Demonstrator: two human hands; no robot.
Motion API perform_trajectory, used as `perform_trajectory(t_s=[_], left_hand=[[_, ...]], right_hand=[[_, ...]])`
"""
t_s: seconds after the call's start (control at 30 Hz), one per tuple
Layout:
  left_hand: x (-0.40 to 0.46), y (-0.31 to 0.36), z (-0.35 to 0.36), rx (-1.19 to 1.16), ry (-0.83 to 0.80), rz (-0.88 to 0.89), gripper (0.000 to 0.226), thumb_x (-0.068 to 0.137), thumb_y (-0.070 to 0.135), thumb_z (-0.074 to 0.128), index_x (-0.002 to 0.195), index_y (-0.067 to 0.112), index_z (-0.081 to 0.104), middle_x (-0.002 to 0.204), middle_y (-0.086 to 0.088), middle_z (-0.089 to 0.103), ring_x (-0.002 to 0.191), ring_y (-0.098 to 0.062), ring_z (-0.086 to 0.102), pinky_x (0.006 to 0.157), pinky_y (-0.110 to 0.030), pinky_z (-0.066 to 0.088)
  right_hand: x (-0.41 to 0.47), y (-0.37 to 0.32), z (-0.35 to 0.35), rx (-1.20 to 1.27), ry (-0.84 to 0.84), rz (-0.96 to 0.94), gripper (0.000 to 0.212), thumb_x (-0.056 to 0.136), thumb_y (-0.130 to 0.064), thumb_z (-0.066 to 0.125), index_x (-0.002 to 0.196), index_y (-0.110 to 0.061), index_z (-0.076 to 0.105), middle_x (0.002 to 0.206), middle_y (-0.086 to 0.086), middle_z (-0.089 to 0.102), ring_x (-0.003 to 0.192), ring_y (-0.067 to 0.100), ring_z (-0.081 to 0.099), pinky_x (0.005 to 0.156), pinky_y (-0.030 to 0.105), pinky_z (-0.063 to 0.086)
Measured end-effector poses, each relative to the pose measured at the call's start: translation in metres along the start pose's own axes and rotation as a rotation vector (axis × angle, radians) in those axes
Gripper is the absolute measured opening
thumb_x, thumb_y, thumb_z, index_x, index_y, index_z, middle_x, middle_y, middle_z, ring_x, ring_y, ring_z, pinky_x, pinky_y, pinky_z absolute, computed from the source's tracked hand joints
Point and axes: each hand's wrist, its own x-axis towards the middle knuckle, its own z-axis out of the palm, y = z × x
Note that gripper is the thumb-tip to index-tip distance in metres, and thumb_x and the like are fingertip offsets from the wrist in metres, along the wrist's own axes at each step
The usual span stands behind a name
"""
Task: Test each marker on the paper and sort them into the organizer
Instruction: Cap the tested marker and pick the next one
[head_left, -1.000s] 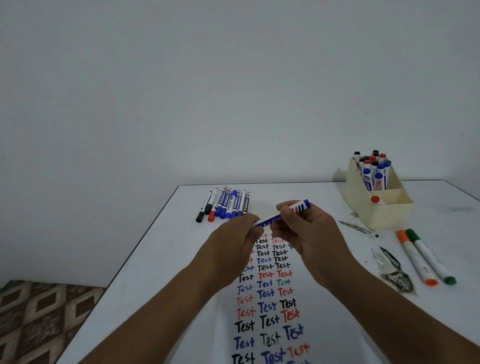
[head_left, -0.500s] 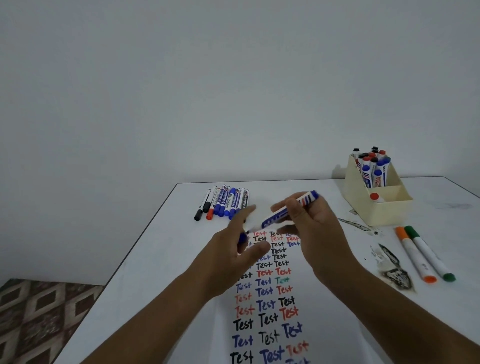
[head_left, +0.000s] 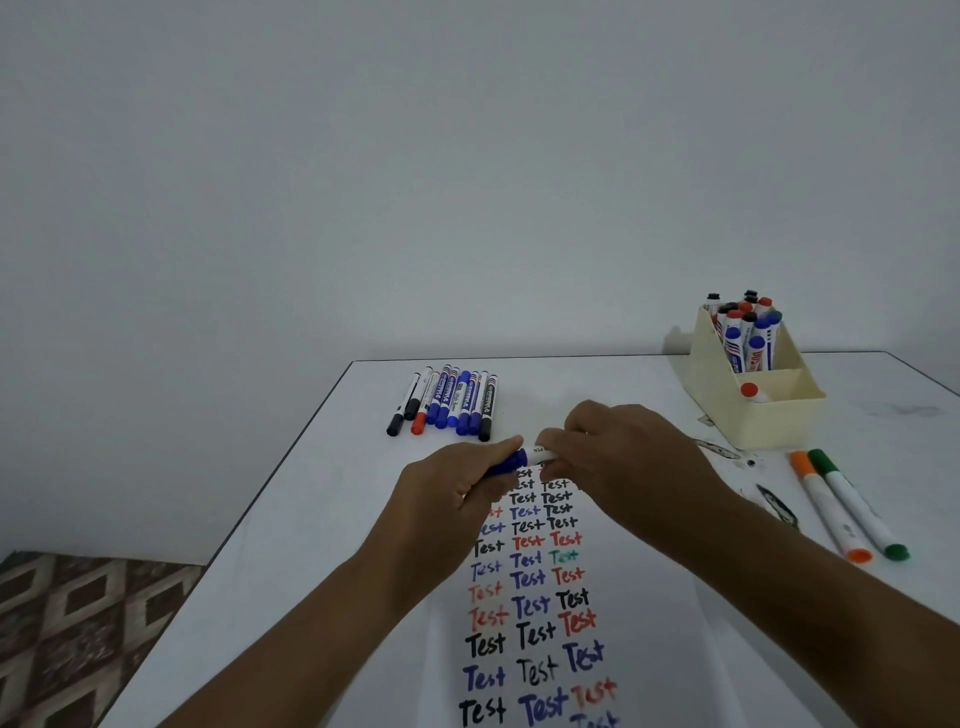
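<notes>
Gripping a blue marker over the test paper, the left hand is clamping its cap while the right hand is clamping the barrel; pulling straight apart should uncap it cleanly, with the organizer sitting far right on the counter.

Both hands meet, fingers curled

The left hand and right hand reach forward on bare forearms, fingertips nearly touching; the right palm faces down, its thumb apparently hidden beneath.
</notes>
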Motion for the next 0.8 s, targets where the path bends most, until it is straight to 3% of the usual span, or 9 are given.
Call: perform_trajectory(t_s=[0.27, 0.43, 0.63, 0.7, 0.8], left_hand=[[-0.003, -0.003, 0.005, 0.026, -0.006, 0.052, 0.034, 0.097, 0.021, 0.053, 0.131, 0.019, 0.059, 0.111, 0.003, 0.068, 0.091, -0.003, 0.057, 0.080, -0.001, 0.040], [-0.004, -0.004, 0.013, 0.067, -0.026, 0.084, 0.031, 0.099, 0.017, 0.052, 0.128, 0.018, 0.061, 0.109, 0.001, 0.069, 0.090, -0.006, 0.059, 0.080, -0.004, 0.041], [-0.002, -0.005, 0.025, 0.024, 0.037, 0.047, 0.028, 0.097, 0.017, 0.054, 0.124, 0.013, 0.065, 0.112, -0.003, 0.070, 0.098, -0.015, 0.065, 0.094, -0.022, 0.049], [-0.003, -0.008, 0.028, 0.020, 0.034, 0.065, 0.029, 0.098, 0.020, 0.054, 0.124, 0.014, 0.065, 0.111, -0.001, 0.070, 0.097, -0.013, 0.064, 0.093, -0.020, 0.049], [-0.003, -0.011, 0.028, -0.003, -0.021, 0.112, 0.031, 0.097, 0.029, 0.053, 0.126, 0.023, 0.061, 0.109, 0.006, 0.069, 0.093, -0.003, 0.060, 0.085, -0.006, 0.043]], right_hand=[[-0.002, -0.014, 0.010, -0.060, 0.047, -0.016, 0.039, 0.070, -0.034, 0.090, 0.100, -0.017, 0.073, 0.075, 0.000, 0.068, 0.057, 0.017, 0.059, 0.053, 0.033, 0.051], [-0.005, -0.017, 0.019, -0.079, 0.003, -0.024, 0.045, 0.066, -0.046, 0.090, 0.094, -0.017, 0.071, 0.069, -0.002, 0.063, 0.053, 0.015, 0.053, 0.053, 0.032, 0.048], [-0.011, -0.022, 0.031, -0.064, 0.048, 0.039, 0.043, 0.063, -0.040, 0.094, 0.090, -0.015, 0.073, 0.065, -0.001, 0.063, 0.049, 0.014, 0.052, 0.053, 0.027, 0.041], [-0.015, -0.019, 0.032, -0.032, 0.058, 0.037, 0.040, 0.064, -0.037, 0.093, 0.090, -0.014, 0.073, 0.065, 0.000, 0.065, 0.049, 0.015, 0.054, 0.052, 0.027, 0.042], [-0.022, -0.011, 0.032, -0.004, 0.025, 0.009, 0.030, 0.071, -0.035, 0.088, 0.088, -0.015, 0.073, 0.068, 0.000, 0.069, 0.053, 0.017, 0.060, 0.054, 0.032, 0.052]])
